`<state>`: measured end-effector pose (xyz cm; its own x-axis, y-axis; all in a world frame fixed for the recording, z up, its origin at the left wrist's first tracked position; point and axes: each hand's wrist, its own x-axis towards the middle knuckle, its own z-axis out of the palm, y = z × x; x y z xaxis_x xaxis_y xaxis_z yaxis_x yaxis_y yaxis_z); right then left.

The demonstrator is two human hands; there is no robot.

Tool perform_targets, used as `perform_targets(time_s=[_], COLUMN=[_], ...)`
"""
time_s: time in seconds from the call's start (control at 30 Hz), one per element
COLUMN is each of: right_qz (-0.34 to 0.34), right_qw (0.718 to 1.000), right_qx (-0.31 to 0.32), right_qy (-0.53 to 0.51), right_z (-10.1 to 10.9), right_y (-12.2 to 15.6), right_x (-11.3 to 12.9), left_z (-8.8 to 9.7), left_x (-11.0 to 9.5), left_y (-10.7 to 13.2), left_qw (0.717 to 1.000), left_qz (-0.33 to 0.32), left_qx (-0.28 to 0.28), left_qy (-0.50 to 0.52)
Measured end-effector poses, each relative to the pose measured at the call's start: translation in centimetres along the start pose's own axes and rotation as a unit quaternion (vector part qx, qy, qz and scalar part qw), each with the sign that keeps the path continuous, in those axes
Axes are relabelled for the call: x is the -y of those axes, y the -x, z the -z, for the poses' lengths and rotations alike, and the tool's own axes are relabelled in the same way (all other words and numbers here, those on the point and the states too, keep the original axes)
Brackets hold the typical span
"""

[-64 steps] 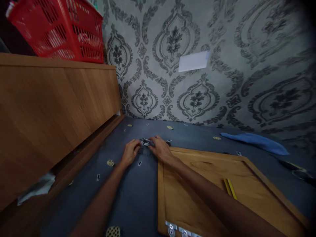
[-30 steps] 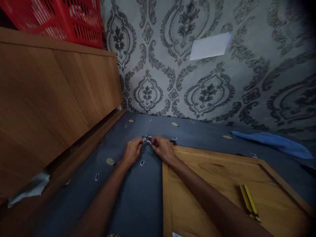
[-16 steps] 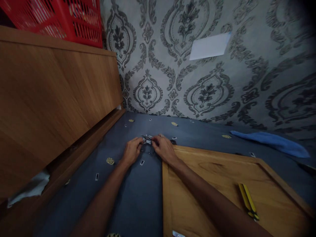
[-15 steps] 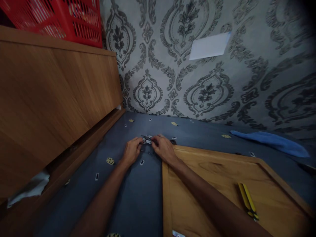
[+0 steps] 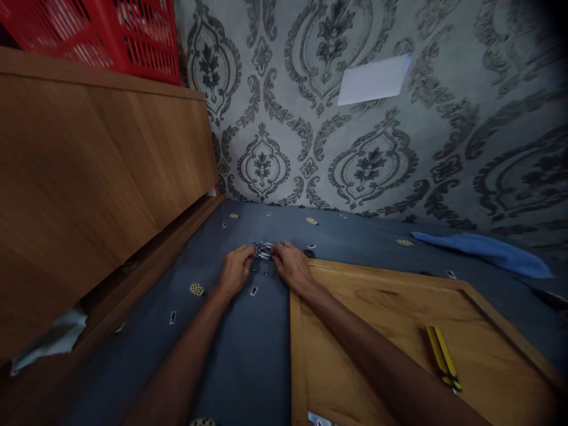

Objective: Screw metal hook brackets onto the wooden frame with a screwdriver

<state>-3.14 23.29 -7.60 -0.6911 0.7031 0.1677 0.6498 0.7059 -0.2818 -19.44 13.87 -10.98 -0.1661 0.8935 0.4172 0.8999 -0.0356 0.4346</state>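
Small silver metal hardware pieces (image 5: pixel 264 251), bunched together, are between my hands near the far end of the blue-grey patterned surface. Their exact kind is too small to make out. My left hand (image 5: pixel 235 271) has its fingers pinched on their left side. From the right, my right hand (image 5: pixel 293 266) grips the same pieces with closed fingertips. Tiny dark and silver bits lie just below, between the two hands. My right forearm crosses over a framed wooden panel (image 5: pixel 364 349) lying flat. On that panel rests a yellow-and-black tool (image 5: pixel 442 355).
A wooden cabinet (image 5: pixel 110 171) stands on the left, with a red plastic basket (image 5: pixel 146 44) on top. Patterned wallpaper covers the wall behind, bearing a white paper (image 5: pixel 375 80). A blue cloth (image 5: pixel 486 254) lies at the right. A dark round object (image 5: pixel 309 253) sits by the panel's far corner.
The view has shifted slightly. Both hands stay at nearly the same place, still on the metal pieces, with only small finger movement.
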Motion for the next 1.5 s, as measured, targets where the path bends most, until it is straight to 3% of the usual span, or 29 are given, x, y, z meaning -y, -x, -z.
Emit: perform_targets(time_s=[0.37, 0.8, 1.17, 1.5], right_qz=[0.031, 0.112, 0.11, 0.103], right_qw=[0.999, 0.988, 0.98, 0.986], right_qx=[-0.03, -0.071, -0.094, -0.108], right_qy=[-0.016, -0.083, -0.135, -0.079], right_z=[0.4, -0.3, -1.0, -1.1], right_y=[0.6, 0.4, -0.1, 0.2], right_x=[0.3, -0.4, -1.0, -0.7], left_z=[0.1, 0.1, -0.2, 0.0], left_x=[-0.5, -0.5, 0.2, -0.2], left_y=[0.2, 0.3, 0.2, 0.3], left_qw=[1.0, 0.999, 0.999, 0.999], left_qz=[-0.019, -0.043, -0.04, -0.038], left_qx=[0.005, 0.004, -0.002, -0.005], left_qy=[-0.025, -0.021, 0.009, 0.021])
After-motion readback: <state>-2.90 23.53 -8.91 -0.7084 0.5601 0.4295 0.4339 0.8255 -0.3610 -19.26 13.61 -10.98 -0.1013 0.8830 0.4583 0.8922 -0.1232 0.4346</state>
